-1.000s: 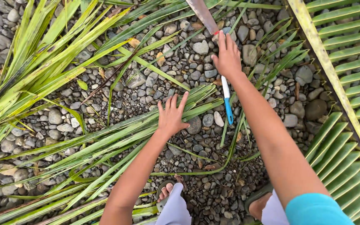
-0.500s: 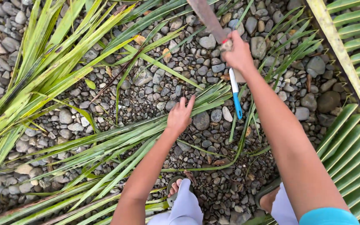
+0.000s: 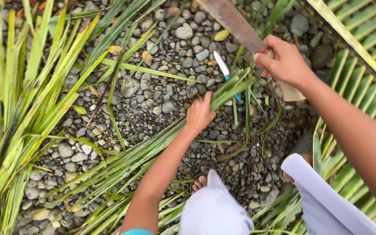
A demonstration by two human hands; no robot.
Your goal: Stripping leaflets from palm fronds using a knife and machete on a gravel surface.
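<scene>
Now lifted off the gravel (image 3: 162, 87): machete (image 3: 236, 24) gripped in right hand (image 3: 283, 61); left hand (image 3: 200, 114) clenching palm leaflets (image 3: 231, 89). Best kept taut, blade clear of fingers.

Palm leaflets (image 3: 122, 161) lie on the gravel (image 3: 162, 93), running from lower left to centre, under the left hand (image 3: 199, 114). Upper right, the right hand (image 3: 283, 61) holds a machete (image 3: 233, 21); a knife (image 3: 222, 66) lies between the hands. A frond (image 3: 362, 48) fills the right edge.

Open gravel (image 3: 162, 93) left of left hand (image 3: 199, 115). Leaf bundle (image 3: 122, 159) crosses below it; fronds (image 3: 27, 100) block far left, big frond (image 3: 362, 65) walls right, machete (image 3: 233, 21) top.
</scene>
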